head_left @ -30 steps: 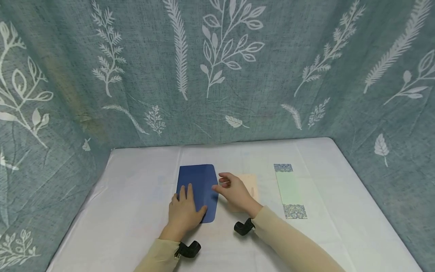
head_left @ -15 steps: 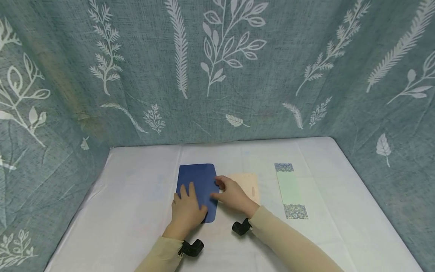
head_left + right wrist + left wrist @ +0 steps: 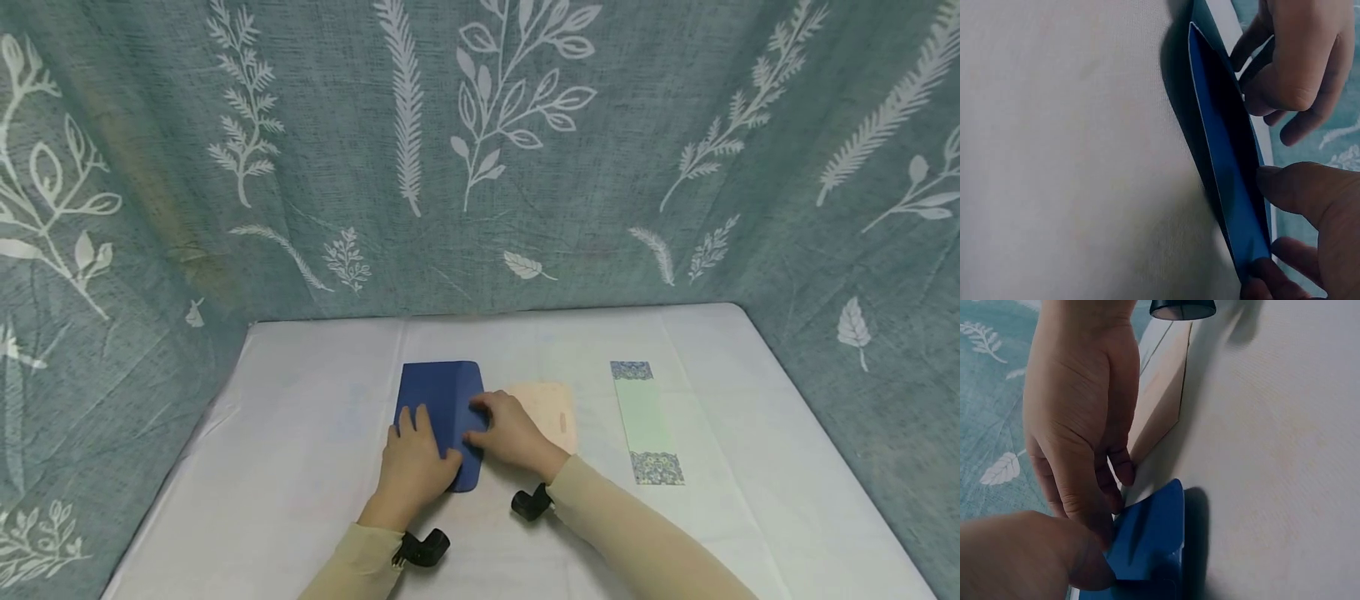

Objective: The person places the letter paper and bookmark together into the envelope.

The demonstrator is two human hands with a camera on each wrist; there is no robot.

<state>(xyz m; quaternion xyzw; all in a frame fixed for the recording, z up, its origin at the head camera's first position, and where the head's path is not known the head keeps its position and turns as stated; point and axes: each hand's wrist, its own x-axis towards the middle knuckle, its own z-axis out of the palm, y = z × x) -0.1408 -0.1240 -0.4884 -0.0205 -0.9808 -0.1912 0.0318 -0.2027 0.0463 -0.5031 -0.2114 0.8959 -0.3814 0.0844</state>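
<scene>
A dark blue paper envelope (image 3: 427,385) lies on the white table, its right-hand flap creased and tilted up. My left hand (image 3: 415,468) rests on the envelope's lower left part with fingers spread. At the flap's edge, my right hand (image 3: 513,432) holds the flap with curled fingers and thumb. Seen from the right wrist, the envelope (image 3: 1213,125) gapes along its fold, and the right thumb (image 3: 1294,187) touches the blue paper. In the left wrist view the flap (image 3: 1154,525) stands off the cloth below the right hand (image 3: 1079,419).
A cream paper card (image 3: 546,407) with a small oblong mark lies partly behind the right hand. Further right is a pale green strip (image 3: 643,415) with blue patterned ends. A teal leaf-print curtain (image 3: 420,167) surrounds the table (image 3: 322,367).
My right hand has moved slightly left onto the envelope's flap, which now shows a clearer crease and tilt. The left hand stays on the envelope. The head view has shifted slightly.
</scene>
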